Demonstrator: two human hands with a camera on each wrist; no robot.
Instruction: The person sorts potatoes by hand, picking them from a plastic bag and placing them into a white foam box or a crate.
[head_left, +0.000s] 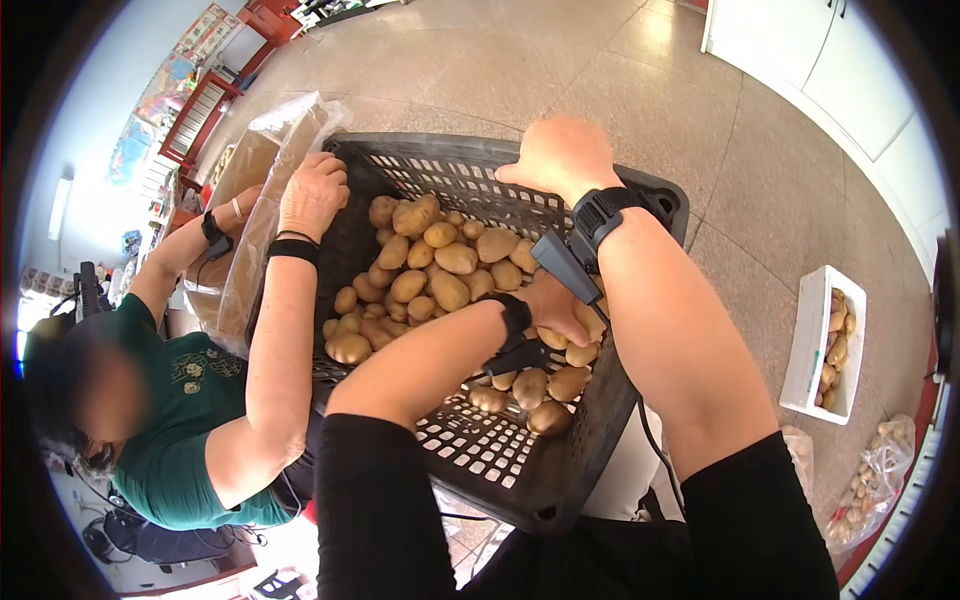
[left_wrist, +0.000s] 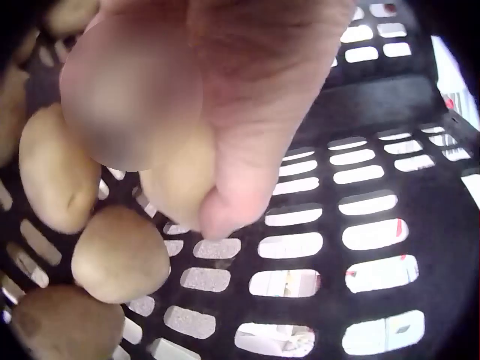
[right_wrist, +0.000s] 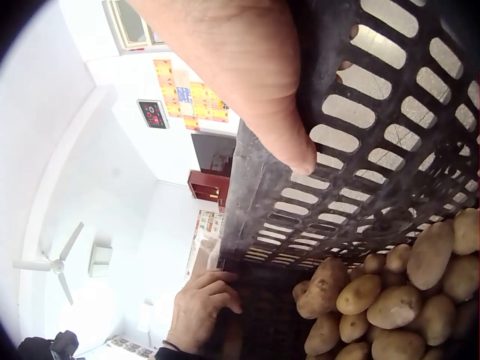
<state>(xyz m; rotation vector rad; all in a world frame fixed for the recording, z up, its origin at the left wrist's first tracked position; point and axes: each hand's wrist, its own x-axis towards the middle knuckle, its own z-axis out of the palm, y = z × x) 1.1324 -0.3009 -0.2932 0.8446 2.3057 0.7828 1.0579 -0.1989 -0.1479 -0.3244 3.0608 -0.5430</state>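
Note:
A black slatted crate (head_left: 560, 470) holds a heap of potatoes (head_left: 455, 258). My left hand (head_left: 555, 305) is down among the potatoes at the crate's right end. In the left wrist view, that hand (left_wrist: 255, 97) has its thumb against a pale potato (left_wrist: 180, 176), gripping it above the slatted surface; its other fingers are hidden. My right hand (head_left: 565, 155) grips the crate's far rim, and in the right wrist view its thumb (right_wrist: 281, 135) lies over the inner side of the slatted wall (right_wrist: 349, 112).
At the left, another person in a green shirt (head_left: 185, 430) has one hand (head_left: 315, 195) on the crate's left end and the other by a plastic-lined box (head_left: 240, 180). Right of the crate, a white bin (head_left: 800, 370) and a clear bag (head_left: 885, 465), both with potatoes, stand on the floor.

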